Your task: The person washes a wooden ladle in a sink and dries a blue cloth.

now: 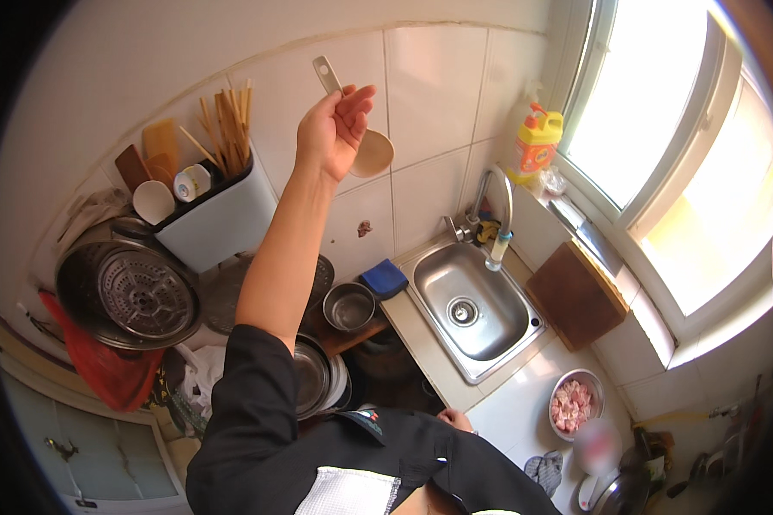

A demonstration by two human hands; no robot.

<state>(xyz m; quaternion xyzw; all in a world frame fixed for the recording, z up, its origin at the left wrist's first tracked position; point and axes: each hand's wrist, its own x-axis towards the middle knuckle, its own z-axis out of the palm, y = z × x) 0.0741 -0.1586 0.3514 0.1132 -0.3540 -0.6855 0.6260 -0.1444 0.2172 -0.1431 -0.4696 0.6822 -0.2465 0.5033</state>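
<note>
My left hand (338,129) is raised in front of the tiled wall. It is closed on a beige spoon with a wide round head (373,154); the handle, with a hole at its end, sticks out above the fingers, and its middle is hidden by the hand. My right hand (456,420) is low beside the counter's edge, partly hidden by my black clothing; its fingers look curled, and whether it holds anything is not visible. Left of my raised forearm, a grey utensil holder (216,222) contains chopsticks, wooden spatulas and a white ladle (154,202).
A steel sink (473,309) with a curved faucet (505,193) lies right of a small pot (349,307) and blue cloth (384,279). A bowl of raw meat pieces (572,405), cutting board (576,293) and detergent bottle (536,145) stand rightward. A large pan (77,277) is left.
</note>
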